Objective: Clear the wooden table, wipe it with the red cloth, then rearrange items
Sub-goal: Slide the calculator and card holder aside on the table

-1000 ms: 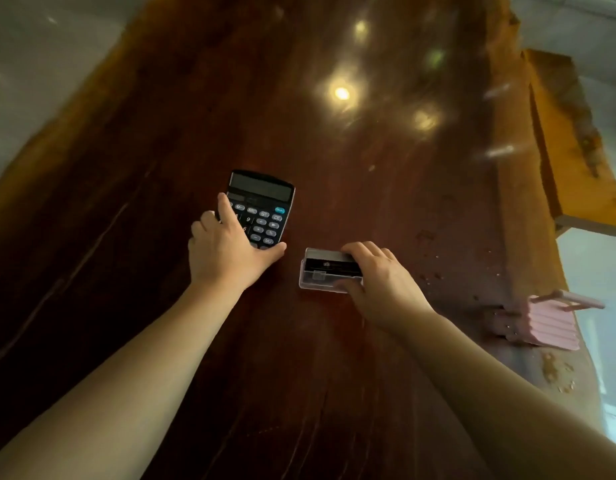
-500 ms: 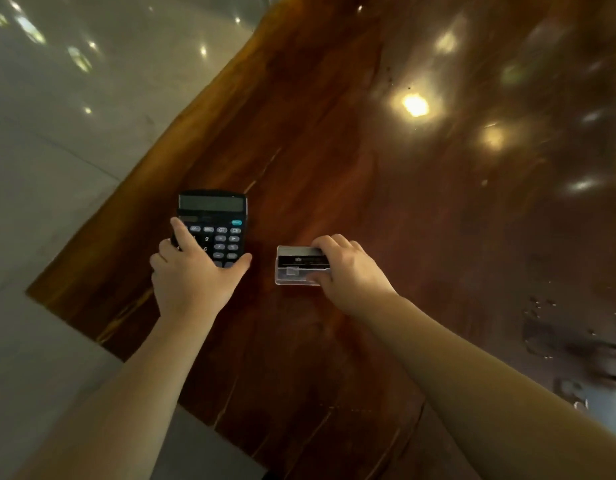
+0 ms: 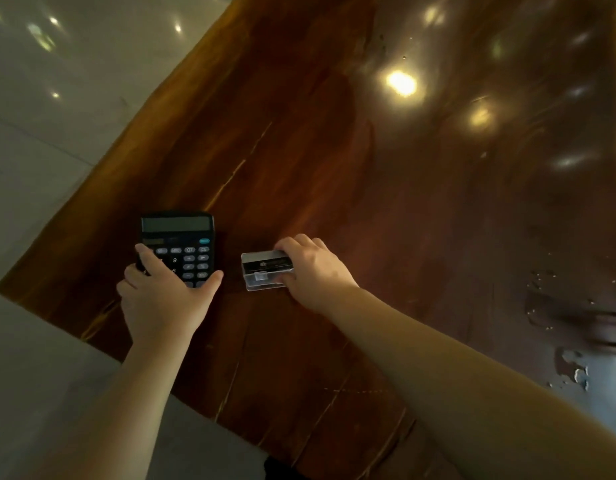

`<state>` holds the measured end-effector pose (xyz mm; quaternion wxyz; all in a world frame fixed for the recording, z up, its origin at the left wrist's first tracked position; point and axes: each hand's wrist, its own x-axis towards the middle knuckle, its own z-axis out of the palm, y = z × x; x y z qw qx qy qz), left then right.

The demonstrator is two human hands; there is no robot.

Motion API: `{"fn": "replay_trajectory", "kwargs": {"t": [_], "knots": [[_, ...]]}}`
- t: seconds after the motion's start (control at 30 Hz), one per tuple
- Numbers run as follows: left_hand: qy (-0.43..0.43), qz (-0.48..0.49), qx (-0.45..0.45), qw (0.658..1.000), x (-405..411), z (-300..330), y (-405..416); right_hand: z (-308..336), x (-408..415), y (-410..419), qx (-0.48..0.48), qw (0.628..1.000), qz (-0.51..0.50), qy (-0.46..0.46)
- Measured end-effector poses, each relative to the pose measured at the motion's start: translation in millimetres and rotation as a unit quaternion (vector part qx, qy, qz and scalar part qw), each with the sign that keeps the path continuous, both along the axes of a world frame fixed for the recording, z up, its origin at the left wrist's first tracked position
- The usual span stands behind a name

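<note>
A black calculator (image 3: pixel 183 237) lies on the dark wooden table (image 3: pixel 368 202) near its left corner. My left hand (image 3: pixel 161 299) grips its near end, with fingers on the left side and thumb on the right. To its right lies a small clear plastic card box (image 3: pixel 263 270) with a dark card inside. My right hand (image 3: pixel 313 271) holds the box's right end, fingers on the far edge and thumb on the near edge. The red cloth is not in view.
The table's left edge (image 3: pixel 102 192) and near edge (image 3: pixel 181 393) border a pale glossy floor (image 3: pixel 39 116). A wet patch with droplets (image 3: pixel 576 323) lies on the table at the right. Lamp reflections shine at the far right.
The view has swung left, so the table's left corner and the floor show and the pink object and bench have left the frame. Both hands keep their hold on the calculator and box.
</note>
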<state>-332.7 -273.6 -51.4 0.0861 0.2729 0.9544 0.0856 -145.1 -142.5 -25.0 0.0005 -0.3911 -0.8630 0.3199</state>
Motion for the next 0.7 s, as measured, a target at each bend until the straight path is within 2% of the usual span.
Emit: {"fn": "replay_trajectory", "kwargs": {"t": [0.27, 0.43, 0.57, 0.7], "knots": [[-0.024, 0.019, -0.026, 0.999, 2, -11, -7, 3, 5, 2, -0.033, 0.999, -0.011, 0.017], [-0.008, 0.053, 0.050, 0.997, 10, 0, -2, 15, 51, 9, -0.009, 0.998, -0.053, 0.044], [0.021, -0.087, 0.133, 0.987, 64, 26, 31, 26, 112, 15, 0.017, 0.990, -0.129, 0.053], [0.007, -0.277, 0.173, 0.945, 163, 60, 79, 34, 187, 23, 0.041, 0.976, -0.209, 0.049]]}}
